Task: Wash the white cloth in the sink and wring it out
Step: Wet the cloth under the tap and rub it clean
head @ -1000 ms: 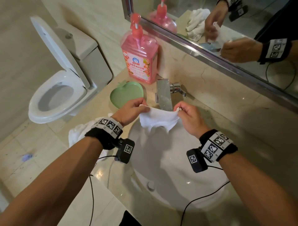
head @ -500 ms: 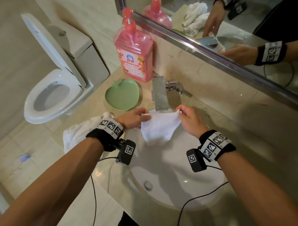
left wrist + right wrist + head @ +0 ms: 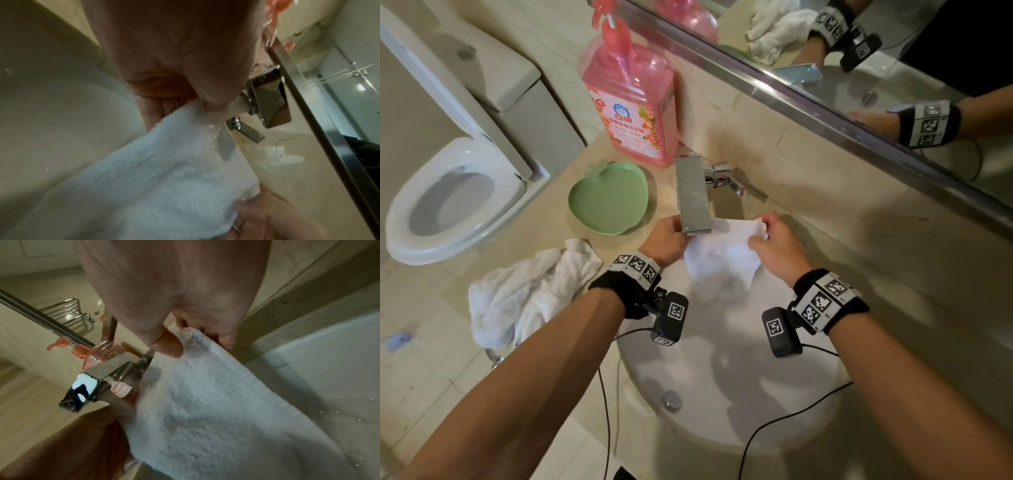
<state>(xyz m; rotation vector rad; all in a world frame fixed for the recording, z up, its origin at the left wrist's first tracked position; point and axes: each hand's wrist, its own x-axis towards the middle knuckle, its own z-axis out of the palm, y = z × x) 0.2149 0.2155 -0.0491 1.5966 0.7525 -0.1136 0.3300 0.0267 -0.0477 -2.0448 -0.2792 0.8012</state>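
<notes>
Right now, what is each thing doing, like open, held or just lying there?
white cloth: held spread under the faucet
left hand: pinching one corner
right hand: pinching the other
faucet: water not clearly visible
toilet lid: up
spare towel: crumpled on counter

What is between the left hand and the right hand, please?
The white cloth spans from left hand to right hand, under the faucet spout; the head view shows it.
</notes>
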